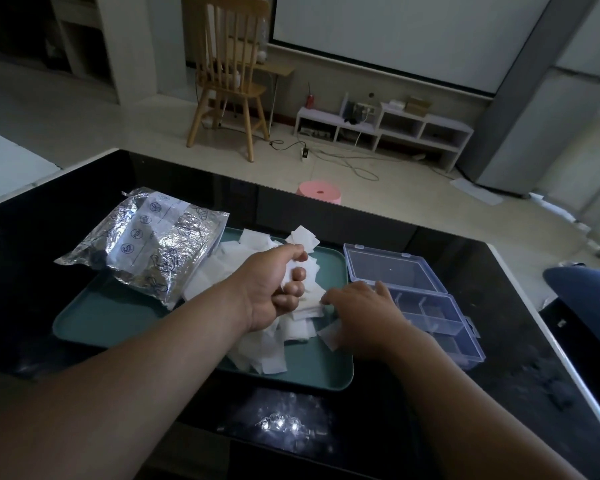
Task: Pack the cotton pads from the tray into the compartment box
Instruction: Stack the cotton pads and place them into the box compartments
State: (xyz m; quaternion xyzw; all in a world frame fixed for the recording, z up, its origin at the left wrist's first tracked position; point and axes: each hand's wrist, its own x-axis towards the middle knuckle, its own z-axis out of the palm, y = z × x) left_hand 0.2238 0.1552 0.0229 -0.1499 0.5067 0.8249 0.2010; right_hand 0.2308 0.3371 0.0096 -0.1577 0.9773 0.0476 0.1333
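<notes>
Cotton pads (pixel 274 356) heaped, box (pixel 430 315) beside tray (pixel 118 317) edge

We're gripping a bunch of cotton pads (pixel 303 239) in our L hand (pixel 274 285) over the teal tray (pixel 94 317). Our R hand (pixel 359 308) is resting on the loose pile, grip unclear. The clear box (pixel 430 313) is sitting open just R of the tray; a foil bag (pixel 146 244) is lying on its L end.
</notes>
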